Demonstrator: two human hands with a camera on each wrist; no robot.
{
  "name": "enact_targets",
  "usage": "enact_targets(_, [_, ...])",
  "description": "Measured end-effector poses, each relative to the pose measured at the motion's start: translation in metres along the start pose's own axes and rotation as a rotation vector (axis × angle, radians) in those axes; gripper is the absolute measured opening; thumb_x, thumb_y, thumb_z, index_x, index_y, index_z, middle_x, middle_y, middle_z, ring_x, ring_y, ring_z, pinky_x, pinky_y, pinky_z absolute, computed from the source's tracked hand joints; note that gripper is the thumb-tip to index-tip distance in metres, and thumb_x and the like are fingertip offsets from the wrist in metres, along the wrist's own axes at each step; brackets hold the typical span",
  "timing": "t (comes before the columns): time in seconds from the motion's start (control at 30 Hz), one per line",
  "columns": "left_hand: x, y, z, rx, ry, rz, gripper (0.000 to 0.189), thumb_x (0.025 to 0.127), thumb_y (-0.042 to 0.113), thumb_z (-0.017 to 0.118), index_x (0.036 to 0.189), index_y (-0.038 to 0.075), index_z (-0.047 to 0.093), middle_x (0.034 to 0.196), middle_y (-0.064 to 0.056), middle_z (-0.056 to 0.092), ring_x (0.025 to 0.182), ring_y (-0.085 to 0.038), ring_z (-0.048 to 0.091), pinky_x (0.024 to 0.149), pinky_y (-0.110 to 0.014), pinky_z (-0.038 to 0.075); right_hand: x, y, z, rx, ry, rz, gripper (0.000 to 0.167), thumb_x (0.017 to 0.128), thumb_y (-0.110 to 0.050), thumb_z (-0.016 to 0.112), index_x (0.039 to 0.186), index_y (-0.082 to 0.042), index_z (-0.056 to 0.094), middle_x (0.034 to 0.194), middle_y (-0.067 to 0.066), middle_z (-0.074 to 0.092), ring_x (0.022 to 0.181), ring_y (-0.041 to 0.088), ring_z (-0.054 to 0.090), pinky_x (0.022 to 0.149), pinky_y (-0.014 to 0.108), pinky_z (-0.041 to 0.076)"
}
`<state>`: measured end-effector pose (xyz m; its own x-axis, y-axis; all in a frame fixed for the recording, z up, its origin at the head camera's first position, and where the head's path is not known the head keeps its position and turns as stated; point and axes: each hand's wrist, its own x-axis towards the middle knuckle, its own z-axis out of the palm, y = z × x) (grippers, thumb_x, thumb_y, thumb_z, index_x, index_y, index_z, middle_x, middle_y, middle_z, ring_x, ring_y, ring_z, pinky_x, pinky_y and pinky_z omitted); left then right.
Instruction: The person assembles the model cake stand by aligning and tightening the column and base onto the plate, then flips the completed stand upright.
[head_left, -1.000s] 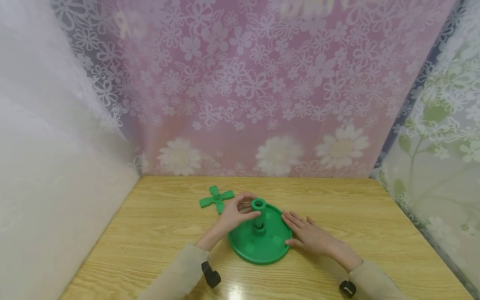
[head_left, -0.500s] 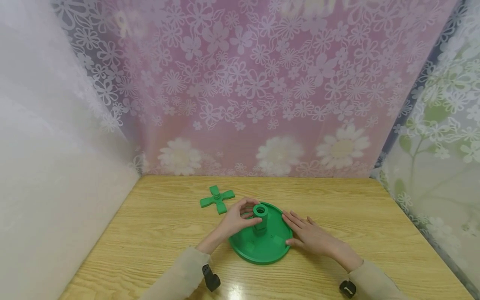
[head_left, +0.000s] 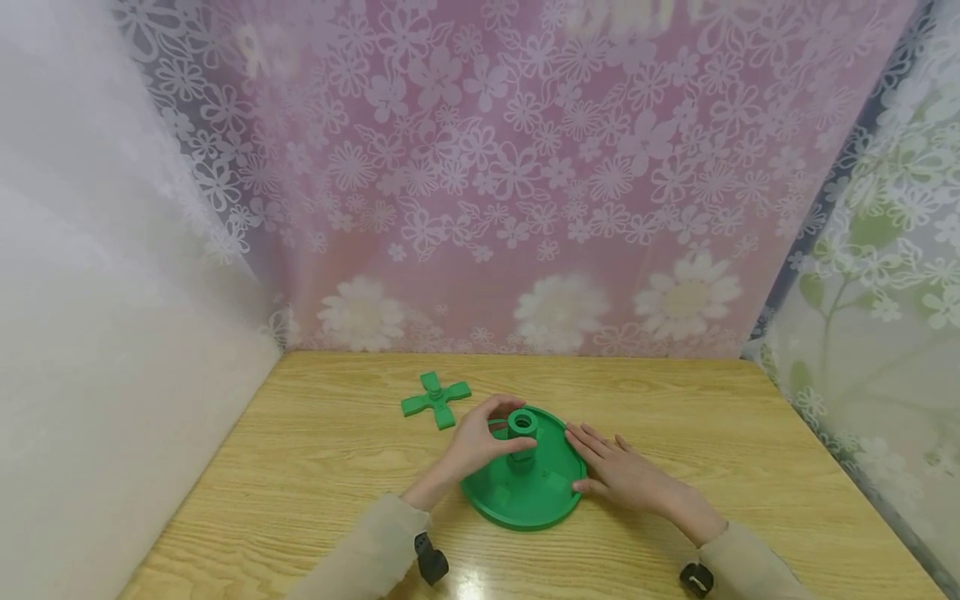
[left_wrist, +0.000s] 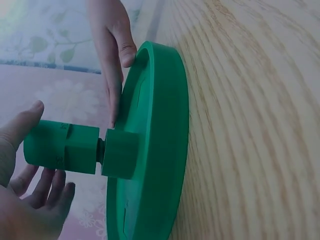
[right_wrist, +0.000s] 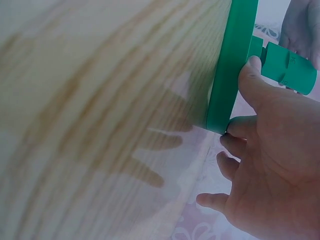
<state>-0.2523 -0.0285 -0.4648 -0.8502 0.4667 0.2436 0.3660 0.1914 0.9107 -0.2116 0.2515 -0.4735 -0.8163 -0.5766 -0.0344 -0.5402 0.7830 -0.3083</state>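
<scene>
- My left hand (head_left: 480,437) curls round the green tube (head_left: 522,430) that stands upright over the middle of the green round tray (head_left: 525,504); my thumb and fingers (head_left: 501,407) wrap its upper part from the left.
- In the left wrist view the tube (left_wrist: 62,146) sits on a narrow neck above a square green socket (left_wrist: 120,153) on the tray's floor, with a small gap showing between tube and socket.
- My thumb (left_wrist: 20,125) lies along one side of the tube, and the other fingers (left_wrist: 50,187) curve behind it.
- My right hand (head_left: 626,475) lies flat at the tray's right edge, fingers straight and relaxed, gripping nothing.
- In the right wrist view my thumb (right_wrist: 257,85) presses against the tray's rim (right_wrist: 231,65), while the other fingers (right_wrist: 225,172) spread on the worktop (right_wrist: 100,100) just beside it.
- The tray rests flat on the wooden worktop (head_left: 315,467), near the middle and a little towards me.
- A green cross-shaped piece (head_left: 436,399) lies on the worktop to the left of the tray and further back, apart from both hands.
- Flowered curtains (head_left: 510,167) hang behind the worktop, with pale fabric on the left and a leaf-patterned one on the right.
</scene>
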Motion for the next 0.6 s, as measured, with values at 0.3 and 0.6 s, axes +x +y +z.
enact_targets(0.3, [0.0029,0.004,0.0109,0.16,0.126,-0.025,0.053,0.081,0.031,0.089,0.124,0.012,0.064,0.117,-0.002,0.066,0.103,-0.019,0.061,0.09,-0.038,0.057,0.0002,-0.0008,-0.001,0.001,-0.007,0.001,0.079,0.102,-0.046,0.056,0.158,0.001,0.029,0.165,0.02,0.025,0.149,0.044,0.025,0.11,0.078,0.024])
enact_targets(0.6, [0.0051,-0.0032,0.0022,0.102,-0.004,0.044,0.046,0.09,0.019,0.08,0.131,0.007,0.064,0.126,-0.007,0.066,0.111,-0.025,0.064,0.096,-0.034,0.056,0.0006,0.0014,0.001,-0.002,0.004,-0.012,0.079,0.102,-0.047,0.056,0.158,0.002,0.029,0.164,0.021,0.025,0.149,0.045,0.025,0.109,0.079,0.025])
